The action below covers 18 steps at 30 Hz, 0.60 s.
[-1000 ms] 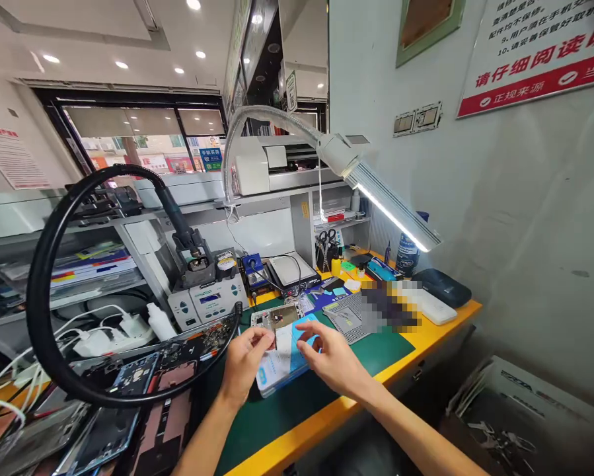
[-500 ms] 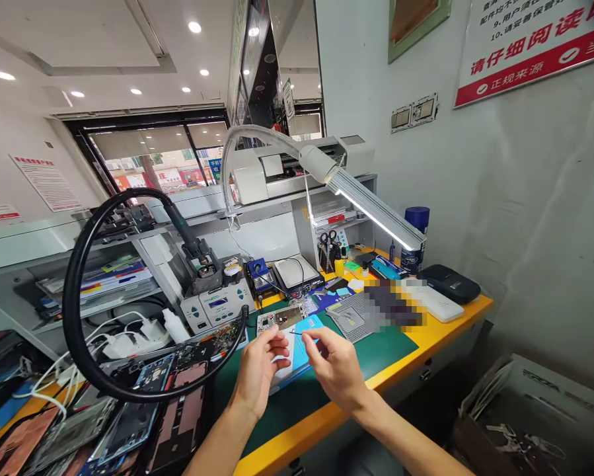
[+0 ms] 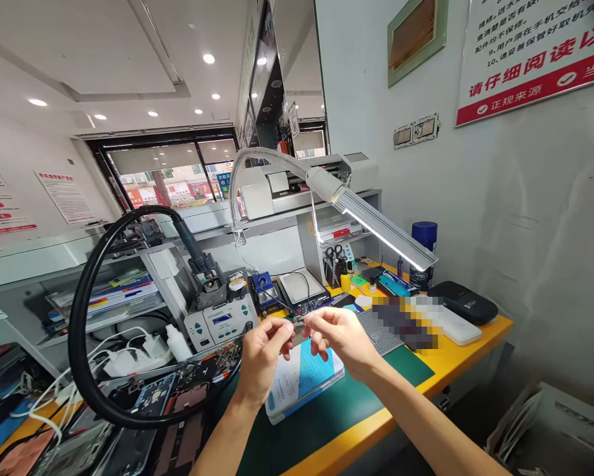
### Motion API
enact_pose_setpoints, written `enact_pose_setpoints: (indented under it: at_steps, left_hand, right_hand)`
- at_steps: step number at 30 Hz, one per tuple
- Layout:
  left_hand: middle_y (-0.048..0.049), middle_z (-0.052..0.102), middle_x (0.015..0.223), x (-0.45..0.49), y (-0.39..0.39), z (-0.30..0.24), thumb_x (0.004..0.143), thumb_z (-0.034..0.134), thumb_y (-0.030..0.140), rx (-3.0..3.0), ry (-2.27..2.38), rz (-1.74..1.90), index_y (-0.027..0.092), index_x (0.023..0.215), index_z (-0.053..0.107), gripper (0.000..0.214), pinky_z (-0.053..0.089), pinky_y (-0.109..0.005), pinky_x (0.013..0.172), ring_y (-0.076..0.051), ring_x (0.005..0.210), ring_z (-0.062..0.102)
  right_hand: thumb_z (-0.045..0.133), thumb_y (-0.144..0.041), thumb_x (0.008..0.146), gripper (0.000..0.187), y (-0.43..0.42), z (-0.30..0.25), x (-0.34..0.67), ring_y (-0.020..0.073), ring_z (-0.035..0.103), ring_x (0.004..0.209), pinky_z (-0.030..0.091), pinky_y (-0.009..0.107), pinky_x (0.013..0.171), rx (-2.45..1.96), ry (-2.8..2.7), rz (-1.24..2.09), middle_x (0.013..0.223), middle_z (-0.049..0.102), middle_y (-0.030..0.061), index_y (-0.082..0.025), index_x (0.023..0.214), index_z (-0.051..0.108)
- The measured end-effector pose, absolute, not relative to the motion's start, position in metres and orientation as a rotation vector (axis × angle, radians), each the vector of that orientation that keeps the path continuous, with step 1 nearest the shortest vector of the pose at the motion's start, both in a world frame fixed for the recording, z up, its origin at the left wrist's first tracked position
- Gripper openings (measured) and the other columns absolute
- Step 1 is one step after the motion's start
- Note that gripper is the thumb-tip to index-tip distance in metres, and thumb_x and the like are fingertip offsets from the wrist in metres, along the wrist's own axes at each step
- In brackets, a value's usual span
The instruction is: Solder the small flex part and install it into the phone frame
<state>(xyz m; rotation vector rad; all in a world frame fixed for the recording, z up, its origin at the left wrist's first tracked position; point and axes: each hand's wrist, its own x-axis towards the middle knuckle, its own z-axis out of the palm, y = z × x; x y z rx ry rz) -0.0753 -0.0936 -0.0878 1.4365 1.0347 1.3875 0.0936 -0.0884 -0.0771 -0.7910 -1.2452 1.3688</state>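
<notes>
My left hand (image 3: 265,349) and my right hand (image 3: 340,338) are raised close together over the mat, thumbs and fingertips pinched. A small dark piece (image 3: 299,322) sits between the fingertips, too tiny to name. The right fingers grip it; the left fingertips meet at its other side, and what they pinch is unclear. Below both hands lies a flat white and blue box (image 3: 304,390) on the green mat (image 3: 371,406). The right fingers cover part of its top edge.
Left of the hands stand a grey soldering or hot-air station (image 3: 223,324) and a thick black hose (image 3: 76,330) arching over phone parts (image 3: 143,403). A lit lamp (image 3: 380,228) hangs above. To the right lie a perforated grey pad (image 3: 383,334), white case (image 3: 455,324) and black case (image 3: 465,301).
My left hand has closed from a loose curl into a pinch beside the right fingertips. Relative to the box, both hands have risen, baring more of it. The view has tilted up slightly.
</notes>
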Motion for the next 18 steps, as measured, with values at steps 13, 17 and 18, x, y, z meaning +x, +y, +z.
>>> enact_pose_setpoints:
  at_steps: [13,17,18]
  left_hand:
    - [0.0013,0.063,0.081,-0.095,-0.056,-0.147,0.097,0.063,0.038,1.38,1.214,1.466,0.015,0.094,0.064,0.024,0.052,-0.026,0.058,-0.011,0.064,0.059]
    - [0.0027,0.061,0.076,-0.094,-0.055,-0.154,0.096,0.064,0.038,1.447,1.258,1.474,0.015,0.089,0.064,0.024,0.052,-0.026,0.059,-0.01,0.062,0.058]
    - [0.0029,0.061,0.075,-0.094,-0.056,-0.154,0.096,0.065,0.038,1.468,1.27,1.472,0.015,0.087,0.064,0.025,0.052,-0.026,0.06,-0.011,0.062,0.058]
  right_hand:
    - [0.069,-0.026,0.096,0.021,-0.026,-0.127,0.073,0.0071,0.062,0.055,0.044,0.015,0.043,-0.803,-1.448,1.535,0.077,0.069,-0.0011,-0.012,0.081,0.065]
    - [0.071,-0.027,0.092,0.02,-0.018,-0.14,0.071,0.0086,0.063,0.055,0.045,0.017,0.043,-0.774,-1.423,1.542,0.074,0.069,-0.001,-0.013,0.08,0.065]
    - [0.072,-0.027,0.089,0.018,-0.016,-0.143,0.071,0.0095,0.064,0.054,0.045,0.018,0.042,-0.767,-1.41,1.54,0.074,0.07,-0.0004,-0.013,0.08,0.065]
